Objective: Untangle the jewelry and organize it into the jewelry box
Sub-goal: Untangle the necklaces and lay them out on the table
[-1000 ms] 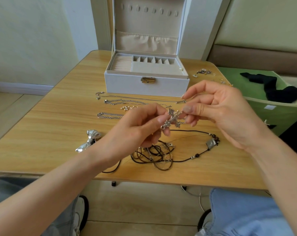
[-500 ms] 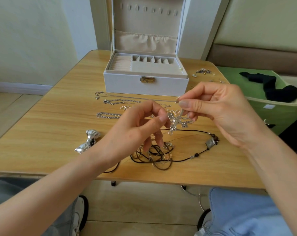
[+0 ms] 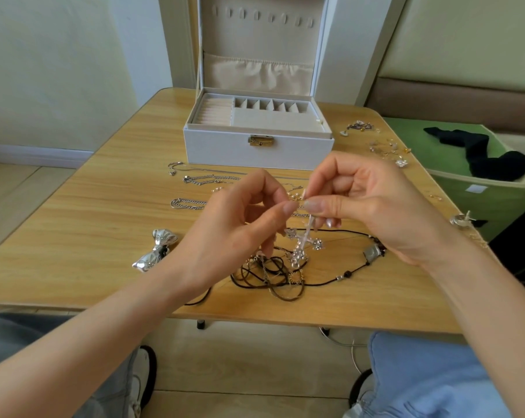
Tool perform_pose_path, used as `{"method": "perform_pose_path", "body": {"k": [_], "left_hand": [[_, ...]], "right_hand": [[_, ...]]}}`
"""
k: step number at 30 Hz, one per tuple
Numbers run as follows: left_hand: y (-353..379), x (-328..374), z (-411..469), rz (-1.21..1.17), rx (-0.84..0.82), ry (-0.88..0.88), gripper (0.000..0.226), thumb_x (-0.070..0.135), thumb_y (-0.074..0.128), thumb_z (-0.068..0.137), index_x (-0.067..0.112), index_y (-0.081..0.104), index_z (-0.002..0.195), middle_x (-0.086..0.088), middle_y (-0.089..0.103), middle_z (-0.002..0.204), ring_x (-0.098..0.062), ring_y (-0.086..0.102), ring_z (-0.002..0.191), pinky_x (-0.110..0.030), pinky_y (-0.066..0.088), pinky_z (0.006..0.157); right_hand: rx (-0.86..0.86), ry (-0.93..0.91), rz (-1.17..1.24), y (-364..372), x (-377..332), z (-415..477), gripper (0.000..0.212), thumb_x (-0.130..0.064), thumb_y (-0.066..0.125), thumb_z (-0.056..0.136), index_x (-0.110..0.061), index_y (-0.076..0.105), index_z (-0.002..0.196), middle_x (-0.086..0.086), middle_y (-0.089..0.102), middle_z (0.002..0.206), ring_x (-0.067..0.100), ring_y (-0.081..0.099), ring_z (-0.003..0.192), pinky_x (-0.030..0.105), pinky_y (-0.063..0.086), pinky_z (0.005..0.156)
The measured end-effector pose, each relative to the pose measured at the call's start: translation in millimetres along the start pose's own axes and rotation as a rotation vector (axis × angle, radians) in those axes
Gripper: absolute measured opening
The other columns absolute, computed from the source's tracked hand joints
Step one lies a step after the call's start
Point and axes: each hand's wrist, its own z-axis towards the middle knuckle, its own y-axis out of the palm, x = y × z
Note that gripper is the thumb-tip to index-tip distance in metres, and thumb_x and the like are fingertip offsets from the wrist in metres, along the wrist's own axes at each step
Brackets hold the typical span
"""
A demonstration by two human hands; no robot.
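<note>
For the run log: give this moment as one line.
phase: untangling; left hand: pinches silver jewelled cross pendant; right hand: pinches it too; white jewelry box: open; black cord tangle: untouched

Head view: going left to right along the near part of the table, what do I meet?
Silver bow → left hand → cross pendant → right hand → silver earring at far right.

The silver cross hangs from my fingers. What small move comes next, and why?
Probably lift the cross pendant slightly higher: left hand and right hand pinch its top, but its lower end hangs close over the dark cord tangle, where it could catch.
</note>
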Motion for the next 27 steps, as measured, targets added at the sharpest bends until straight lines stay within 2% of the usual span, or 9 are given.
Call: {"method": "perform_pose_path", "body": {"k": [4,9,12,14,17,20,23,27], "left_hand": [[-2,-3,1,-0.032,-0.014,-0.061,0.023,0.031,0.057,0.083,0.008,0.053,0.084,0.001,0.061,0.061,-0.016,0.047,0.045,-0.017,0.037,0.044],[-5,-5,3,0.019,-0.023,-0.044,0.019,0.024,0.058,0.087,0.006,0.054,0.086,-0.001,0.058,0.059,-0.014,0.049,0.044,-0.014,0.037,0.043],[-9,-6,4,0.045,-0.063,-0.052,0.013,0.019,0.058,0.089,0.006,0.057,0.087,0.0,0.06,0.061,-0.014,0.053,0.05,-0.02,0.044,0.048],[-11,-5,6,0.004,-0.099,-0.073,0.014,0.019,0.059,0.086,0.006,0.06,0.087,-0.001,0.063,0.064,-0.014,0.056,0.055,-0.02,0.046,0.052],[-15,-3,7,-0.035,-0.175,-0.107,0.02,0.023,0.06,0.078,0.005,0.061,0.087,-0.001,0.066,0.066,-0.012,0.06,0.06,-0.019,0.049,0.057],[-17,-3,7,-0.055,-0.207,-0.136,0.02,0.023,0.062,0.076,0.005,0.061,0.085,-0.002,0.066,0.066,-0.013,0.06,0.058,-0.021,0.05,0.055],[-16,-3,7,-0.065,-0.187,-0.16,0.022,0.024,0.063,0.074,0.005,0.058,0.083,-0.004,0.064,0.065,-0.015,0.058,0.052,-0.023,0.049,0.05],[-15,-2,7,-0.096,-0.141,-0.168,0.024,0.026,0.06,0.077,0.004,0.053,0.083,-0.007,0.061,0.059,-0.02,0.056,0.047,-0.023,0.046,0.045]], "right_hand": [[0.023,-0.029,0.011,-8,-3,0,0.016,-0.014,0.066,0.067,-0.009,0.062,0.081,0.002,0.065,0.062,0.013,0.062,0.057,0.018,0.046,0.052],[0.203,-0.08,0.051,-21,2,1,0.015,-0.012,0.064,0.069,-0.01,0.066,0.084,0.005,0.069,0.063,0.015,0.064,0.058,0.021,0.05,0.053],[0.295,-0.138,0.116,-23,3,0,0.015,-0.011,0.063,0.071,-0.008,0.065,0.085,0.003,0.069,0.063,0.013,0.063,0.056,0.021,0.049,0.053],[0.327,-0.156,0.201,-24,2,0,0.014,-0.011,0.062,0.071,-0.009,0.065,0.085,0.002,0.069,0.064,0.013,0.062,0.057,0.02,0.049,0.055],[0.34,-0.12,0.35,-24,3,1,0.012,-0.011,0.061,0.071,-0.013,0.065,0.083,0.002,0.069,0.065,0.011,0.06,0.057,0.019,0.049,0.055],[0.321,-0.024,0.44,-22,5,2,0.012,-0.011,0.06,0.072,-0.015,0.064,0.083,-0.001,0.067,0.064,0.008,0.058,0.055,0.017,0.047,0.051],[0.281,0.023,0.39,-21,6,2,0.015,-0.013,0.061,0.072,-0.014,0.063,0.086,-0.001,0.065,0.065,0.008,0.057,0.055,0.018,0.047,0.051],[0.236,-0.008,0.297,-19,5,2,0.016,-0.014,0.062,0.073,-0.013,0.063,0.089,0.002,0.065,0.065,0.011,0.058,0.056,0.021,0.048,0.051]]}}
